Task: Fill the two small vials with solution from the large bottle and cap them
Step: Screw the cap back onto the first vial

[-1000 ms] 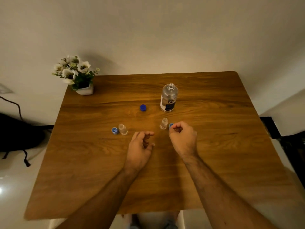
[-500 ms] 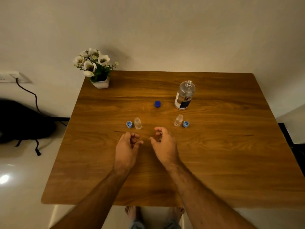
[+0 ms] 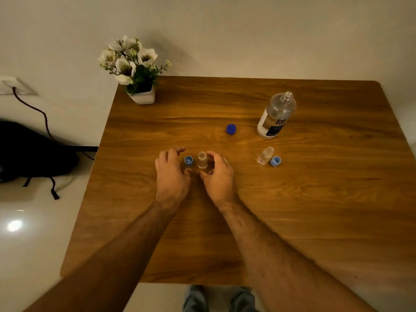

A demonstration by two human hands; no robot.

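L vial (image 3: 202, 159) stands uncapped mid-table, its cap (image 3: 188, 160) just beside. You've shifted both hands over from centre: right hand (image 3: 217, 174) curls round vial, contact unclear; left hand (image 3: 172, 171) hovers, loosely curled, empty. Capping likely next.

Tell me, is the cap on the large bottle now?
No, the large bottle stands with its neck open, and its dark blue cap lies on the table to its left.

The large bottle (image 3: 275, 117), well beyond the right hand's grip, carries a label with dark lettering too blurred to read for certain.
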